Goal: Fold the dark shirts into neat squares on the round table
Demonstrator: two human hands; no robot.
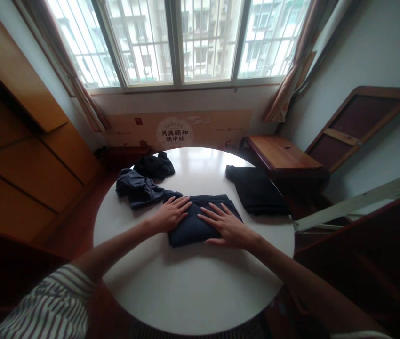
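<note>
A folded navy blue garment lies flat in the middle of a round white table. My left hand rests on its left side, fingers stretched out over the cloth. On the right side lies my right hand, palm down with the fingers spread. Both hands press on the fabric without gripping it. The exact kind of garment cannot be made out. To its left is a crumpled dark grey-blue garment, close to its far left corner.
Behind the crumpled garment sits a bunched black garment. A folded black garment lies at the table's right edge. Beyond the table stand a low wooden table and a barred window. Wooden cabinets line the left.
</note>
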